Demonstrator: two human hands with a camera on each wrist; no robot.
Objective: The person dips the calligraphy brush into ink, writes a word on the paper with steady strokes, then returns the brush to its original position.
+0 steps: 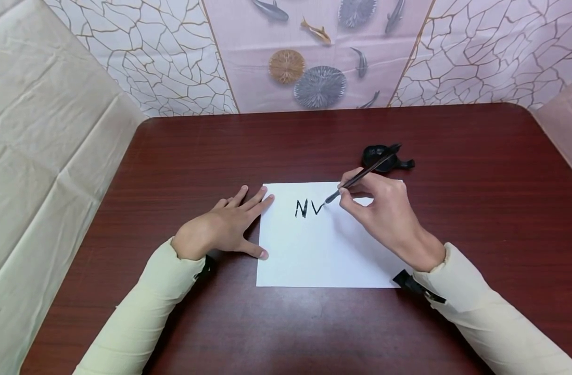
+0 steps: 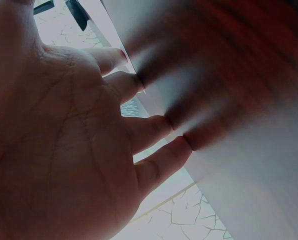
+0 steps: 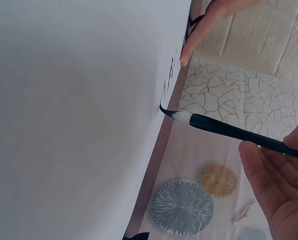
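Observation:
A white sheet of paper (image 1: 304,260) lies on the table, bearing a black painted "N" and a V-shaped mark beside it. My right hand (image 1: 390,216) pinches a calligraphy brush (image 1: 367,171) by its dark handle between thumb and fingers. The inked tip bends against the sheet at the V's right stroke; in the right wrist view the brush bristles (image 3: 181,116) are white above the black tip. Spread over the paper's left edge, my left hand (image 1: 220,227) rests with straight fingers, its fingertips and thumb on the sheet. The left wrist view shows its palm (image 2: 64,135).
Behind the paper, on the right, a small black ink dish (image 1: 371,154) with a short handle sits on the dark red-brown table (image 1: 211,151). Patterned cloth (image 1: 248,67) hangs along the table's back edge, and pale cloth (image 1: 42,130) along the left side.

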